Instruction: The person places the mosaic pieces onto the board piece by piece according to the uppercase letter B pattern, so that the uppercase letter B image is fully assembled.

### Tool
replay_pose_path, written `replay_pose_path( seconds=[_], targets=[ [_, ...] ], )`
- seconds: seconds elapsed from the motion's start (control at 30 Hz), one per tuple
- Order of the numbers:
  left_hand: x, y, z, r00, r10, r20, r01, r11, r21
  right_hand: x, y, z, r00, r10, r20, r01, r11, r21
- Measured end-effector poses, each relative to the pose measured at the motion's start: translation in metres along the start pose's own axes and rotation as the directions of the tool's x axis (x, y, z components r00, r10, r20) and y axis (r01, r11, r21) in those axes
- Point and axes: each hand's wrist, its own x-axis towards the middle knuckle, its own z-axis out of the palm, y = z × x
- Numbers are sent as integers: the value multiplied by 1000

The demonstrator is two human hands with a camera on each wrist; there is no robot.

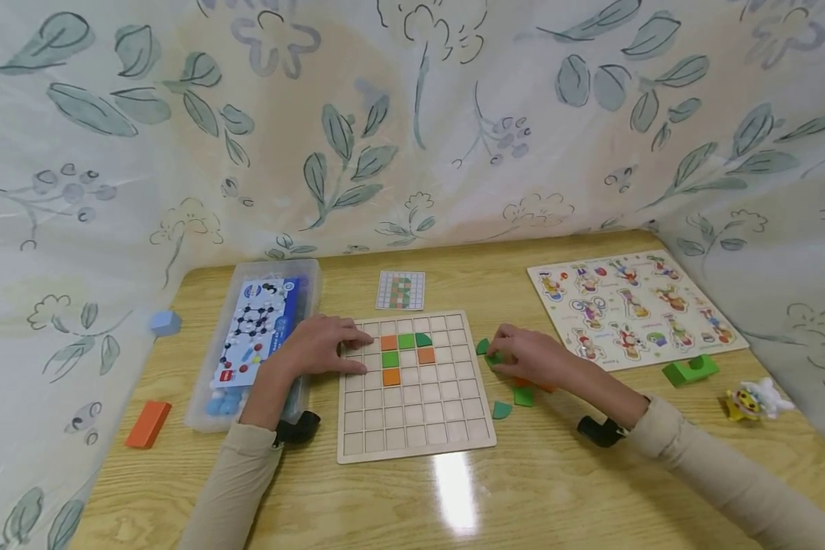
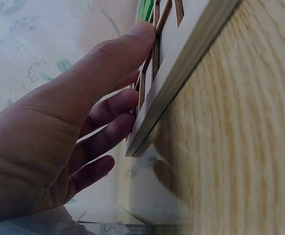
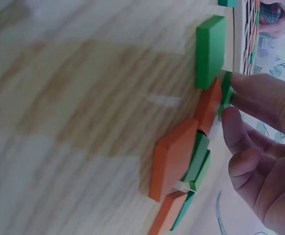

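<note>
A wooden grid board lies in the middle of the table, with several orange and green tiles set in its upper cells. My left hand rests on the board's left edge; in the left wrist view its thumb touches the rim and the fingers are loosely bent. Right of the board, my right hand pinches a green tile between thumb and finger, low over the table. Loose tiles lie around that hand, including a square green tile, a rounded green tile and an orange tile.
Behind the board lies a small pattern card. A clear plastic case stands at left, near an orange block and a blue block. At right are a picture puzzle board, a green block and small toys.
</note>
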Motion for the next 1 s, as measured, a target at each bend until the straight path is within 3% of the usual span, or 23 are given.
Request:
replay_pose_path(
  seconds=[0.2,0.47,0.6,0.8,1.0],
  targets=[
    [0,2,-3,1000,6,5,-6,1000,4,-2,3,0,999,-47,14,47,998,-30],
    [-1,2,-4,1000,6,1,-6,1000,-4,-1,4,0,988,-157,-15,153,978,-143],
    [0,1,-3,1000,7,6,-7,1000,0,1,2,0,984,-176,-24,171,975,-144],
    [-1,1,-2,1000,9,6,-9,1000,2,12,-16,-2,967,-245,-66,236,963,-128],
    [-1,1,-2,1000,15,4,-15,1000,5,29,-38,6,944,-329,-35,323,938,-126]
  ],
)
